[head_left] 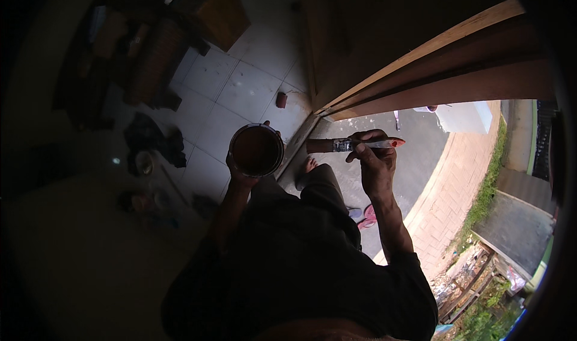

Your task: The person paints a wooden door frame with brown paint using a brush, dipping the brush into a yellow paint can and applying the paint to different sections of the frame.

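A round open can of brown paint is in my left hand, whose fingers wrap around its side. To the right of it, my right hand grips a paintbrush by its handle. The brush lies level, its brown-coated bristles pointing left toward the can, apart from it. The handle's reddish end sticks out to the right of my fingers. Ahead of both hands stands a wooden door frame with brown faces and a paler edge strip.
A small brown object lies on the white floor tiles. Wooden furniture stands at the far left, with a dark cloth nearer. Pink sandals rest outside on grey concrete. A raised threshold divides indoors from outdoors.
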A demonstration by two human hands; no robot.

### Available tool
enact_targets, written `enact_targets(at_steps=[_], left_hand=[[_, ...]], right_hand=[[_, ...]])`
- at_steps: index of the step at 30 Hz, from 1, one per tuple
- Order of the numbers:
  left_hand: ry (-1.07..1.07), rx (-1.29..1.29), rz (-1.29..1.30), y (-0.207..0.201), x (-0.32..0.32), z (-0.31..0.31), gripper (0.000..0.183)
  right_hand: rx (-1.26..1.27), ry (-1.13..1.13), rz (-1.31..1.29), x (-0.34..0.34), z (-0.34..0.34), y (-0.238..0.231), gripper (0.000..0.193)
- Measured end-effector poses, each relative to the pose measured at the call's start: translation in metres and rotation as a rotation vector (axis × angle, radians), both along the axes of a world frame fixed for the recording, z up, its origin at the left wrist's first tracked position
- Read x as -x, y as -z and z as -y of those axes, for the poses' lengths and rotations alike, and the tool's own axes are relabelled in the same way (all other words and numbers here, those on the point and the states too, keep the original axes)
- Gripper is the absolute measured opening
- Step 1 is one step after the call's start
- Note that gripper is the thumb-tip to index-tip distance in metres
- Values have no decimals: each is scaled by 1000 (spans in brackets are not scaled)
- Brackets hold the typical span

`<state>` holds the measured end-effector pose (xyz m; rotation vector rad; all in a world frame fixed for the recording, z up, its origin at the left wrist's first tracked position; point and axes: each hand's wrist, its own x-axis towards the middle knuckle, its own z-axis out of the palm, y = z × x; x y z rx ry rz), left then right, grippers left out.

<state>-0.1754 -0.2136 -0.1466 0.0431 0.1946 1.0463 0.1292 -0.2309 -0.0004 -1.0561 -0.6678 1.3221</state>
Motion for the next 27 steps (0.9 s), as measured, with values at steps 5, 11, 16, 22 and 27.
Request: enact_targets(at_steps=[5, 11, 16, 22, 27], left_hand=[[107, 21, 21, 100, 42, -40, 116], [313, 97, 47, 129, 38, -83, 87], [390, -18, 73, 143, 42, -92, 80], [438, 224, 220, 190, 37, -65, 93], [379, 365, 211, 232, 12, -38, 91]], right_hand=[[-66, -66, 208, 50, -33, 25, 27], [-137, -106, 494, 100, -54, 55, 25], [-77, -82, 553, 119, -48, 88, 27], [-49, -146, 579, 100, -33, 114, 24], [-96, -183, 538, 65, -18, 155, 31]])
